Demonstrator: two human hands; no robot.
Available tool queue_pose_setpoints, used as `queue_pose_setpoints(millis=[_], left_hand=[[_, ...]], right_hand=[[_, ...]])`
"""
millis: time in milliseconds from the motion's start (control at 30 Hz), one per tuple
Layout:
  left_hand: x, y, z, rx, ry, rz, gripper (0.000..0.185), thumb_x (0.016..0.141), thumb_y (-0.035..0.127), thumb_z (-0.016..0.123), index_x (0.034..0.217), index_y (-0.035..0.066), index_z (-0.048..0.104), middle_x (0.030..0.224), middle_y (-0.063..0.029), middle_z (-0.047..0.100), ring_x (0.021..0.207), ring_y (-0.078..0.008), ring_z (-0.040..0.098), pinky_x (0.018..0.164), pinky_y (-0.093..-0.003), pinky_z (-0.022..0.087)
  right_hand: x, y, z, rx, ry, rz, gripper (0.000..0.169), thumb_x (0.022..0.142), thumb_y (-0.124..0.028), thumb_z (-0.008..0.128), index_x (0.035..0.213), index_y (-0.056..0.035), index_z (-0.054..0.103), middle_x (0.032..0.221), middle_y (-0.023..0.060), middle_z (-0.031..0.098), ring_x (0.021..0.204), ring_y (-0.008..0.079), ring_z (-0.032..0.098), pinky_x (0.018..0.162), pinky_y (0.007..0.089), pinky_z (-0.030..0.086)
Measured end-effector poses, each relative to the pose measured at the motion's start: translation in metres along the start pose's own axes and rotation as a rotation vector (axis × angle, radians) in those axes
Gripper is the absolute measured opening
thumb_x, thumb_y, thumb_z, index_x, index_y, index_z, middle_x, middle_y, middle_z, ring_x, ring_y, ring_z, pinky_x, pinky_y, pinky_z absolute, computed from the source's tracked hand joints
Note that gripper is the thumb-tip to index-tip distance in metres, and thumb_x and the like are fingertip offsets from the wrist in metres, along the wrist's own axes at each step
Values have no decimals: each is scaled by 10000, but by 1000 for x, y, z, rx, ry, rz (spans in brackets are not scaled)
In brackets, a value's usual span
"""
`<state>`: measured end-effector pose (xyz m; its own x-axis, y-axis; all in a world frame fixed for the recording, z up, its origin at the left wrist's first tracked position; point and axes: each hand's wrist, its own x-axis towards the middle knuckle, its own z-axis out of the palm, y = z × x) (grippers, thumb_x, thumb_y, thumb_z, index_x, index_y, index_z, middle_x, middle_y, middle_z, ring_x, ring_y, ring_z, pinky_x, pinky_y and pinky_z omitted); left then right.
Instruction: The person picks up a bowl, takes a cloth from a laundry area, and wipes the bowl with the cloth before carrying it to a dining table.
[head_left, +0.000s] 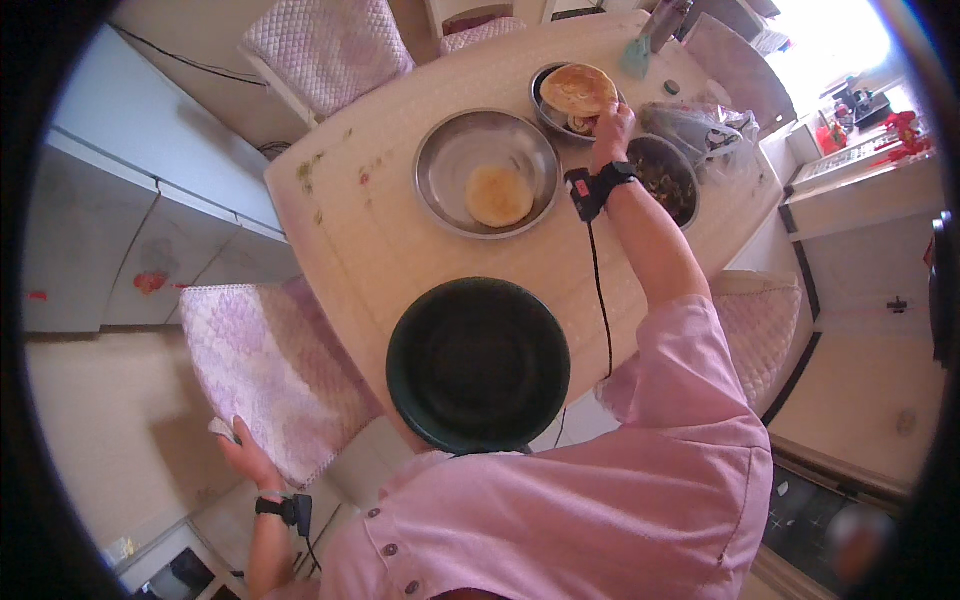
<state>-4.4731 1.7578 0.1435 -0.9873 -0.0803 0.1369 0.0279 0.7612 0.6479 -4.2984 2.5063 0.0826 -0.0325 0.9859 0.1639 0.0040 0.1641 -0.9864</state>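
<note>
My right hand (615, 131) reaches across the table and grips a browned round flatbread (576, 86) by its near edge. The flatbread is over a steel bowl (551, 120), and something else bready shows under it. My left hand (251, 459) is low at the left, beside a chair's quilted cover (255, 360), with a small whitish thing (222, 428) in its fingers; its kind is unclear. A paler flatbread (499, 196) lies in a wide steel basin (454, 154). Closest to my body, a deep dark green pan (478, 364) overlaps the table's near edge; it looks bare inside.
A bowl of dark chopped food (664, 180) sits partly behind my right forearm. Beyond it are a clear plastic bag (701, 131), a small lid (671, 87) and a bottle (665, 26). A black cable (598, 292) hangs from my right wrist device. Chairs surround the table (337, 217).
</note>
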Motion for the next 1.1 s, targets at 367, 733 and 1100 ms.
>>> queue_pose_setpoints(millis=[367, 733, 1100], left_hand=[[2, -18, -7, 89, -10, 35, 443, 960, 257, 577, 1200, -111, 518, 1148, -237, 614, 1021, -319, 597, 900, -409, 440], [3, -15, 1, 7, 39, 87, 437, 953, 256, 589, 1167, -120, 527, 1109, -245, 623, 982, -322, 606, 881, -413, 449], [2, -17, 0, 28, 44, 73, 466, 950, 301, 590, 1196, -92, 540, 1137, -224, 627, 1002, -315, 608, 893, -406, 450]], right_hand=[[-133, 3, 11, -571, -817, 113, 467, 767, -319, 699, 1091, -24, 538, 1048, 210, 639, 985, 378, 615, 863, 440, 497], [-137, 41, 26, -799, -770, -17, 449, 627, -326, 818, 871, 7, 641, 872, 176, 670, 856, 315, 657, 756, 404, 511], [-67, -2, 8, 158, -296, 73, 233, 853, -246, 707, 834, -36, 608, 765, -11, 562, 670, 98, 524, 597, 273, 448]])
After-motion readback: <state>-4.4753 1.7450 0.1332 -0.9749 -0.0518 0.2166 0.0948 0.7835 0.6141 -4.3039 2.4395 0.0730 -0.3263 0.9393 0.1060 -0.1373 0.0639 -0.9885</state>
